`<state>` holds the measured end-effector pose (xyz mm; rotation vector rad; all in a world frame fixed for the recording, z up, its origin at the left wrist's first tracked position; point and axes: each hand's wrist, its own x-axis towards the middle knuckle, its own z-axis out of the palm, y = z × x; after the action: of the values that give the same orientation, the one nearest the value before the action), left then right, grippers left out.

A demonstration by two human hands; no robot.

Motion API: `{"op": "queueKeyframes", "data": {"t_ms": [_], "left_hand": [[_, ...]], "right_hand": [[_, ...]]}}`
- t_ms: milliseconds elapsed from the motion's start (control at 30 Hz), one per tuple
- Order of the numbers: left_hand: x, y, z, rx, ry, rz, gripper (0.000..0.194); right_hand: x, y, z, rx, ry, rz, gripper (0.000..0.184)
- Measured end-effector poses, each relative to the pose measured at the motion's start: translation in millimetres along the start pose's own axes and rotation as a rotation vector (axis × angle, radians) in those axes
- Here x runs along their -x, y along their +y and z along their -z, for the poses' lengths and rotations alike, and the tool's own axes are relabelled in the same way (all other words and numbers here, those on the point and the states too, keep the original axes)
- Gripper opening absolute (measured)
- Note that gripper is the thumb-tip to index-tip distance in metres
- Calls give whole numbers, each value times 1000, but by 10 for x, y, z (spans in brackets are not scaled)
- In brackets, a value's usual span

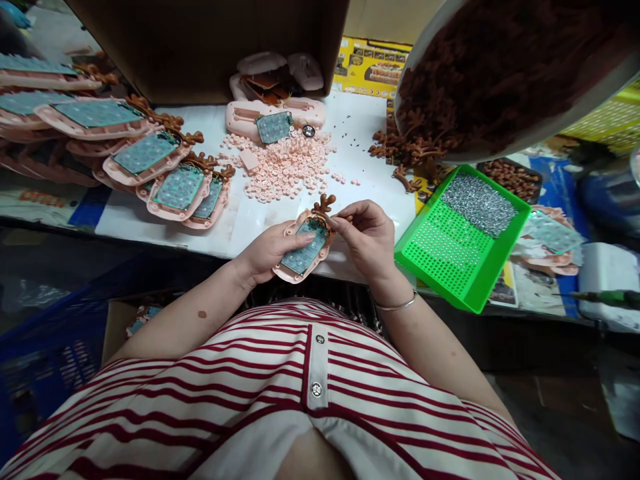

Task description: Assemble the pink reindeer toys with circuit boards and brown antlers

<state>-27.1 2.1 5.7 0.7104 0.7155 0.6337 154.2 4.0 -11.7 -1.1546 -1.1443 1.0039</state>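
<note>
My left hand (267, 252) grips a pink plastic shell (304, 252) with a grey-green keypad sheet in it, held over the front edge of the white table (365, 133). A brown antler piece (324, 204) sticks up at the shell's top. My right hand (365, 235) is closed in a pinch at that top edge, fingertips on a second small brown piece beside the antler. Both hands touch the shell.
Several finished pink shells with keypads and antlers (165, 170) are stacked at the left. Loose pink buttons (283, 167) lie mid-table. A green tray (463, 237) with metal screws sits at the right, a large bowl of brown antlers (500, 73) above it, a cardboard box (210, 40) behind.
</note>
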Motion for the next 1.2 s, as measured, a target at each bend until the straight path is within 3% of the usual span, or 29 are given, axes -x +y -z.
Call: {"op": "queueKeyframes", "data": {"t_ms": [200,300,400,567,733,900,1000,1100,1200], "left_hand": [[-4,9,10,-32,5,15,48],[0,22,20,-24,-21,43,50],[4,22,20,-67,-45,75,49],[8,2,27,-101,-50,91,50],[5,12,45,-99,-107,114,48],[-2,21,39,-158,-76,130,48],[-9,1,36,-177,-15,116,50],[-13,-21,35,-193,39,83,49],[-7,-28,28,-227,29,70,47]], "right_hand": [[-22,44,25,-14,-23,-15,46],[-56,23,75,-75,-138,-130,48],[-101,-15,111,-167,-170,-240,53],[-134,-77,91,-172,-241,-270,44],[-125,-98,75,-212,-223,-298,45],[-144,-105,102,-156,-300,-332,44],[-131,-99,82,-53,-299,-282,39],[-101,-90,40,161,-171,-94,28],[-91,-74,17,123,-205,-159,27]]}}
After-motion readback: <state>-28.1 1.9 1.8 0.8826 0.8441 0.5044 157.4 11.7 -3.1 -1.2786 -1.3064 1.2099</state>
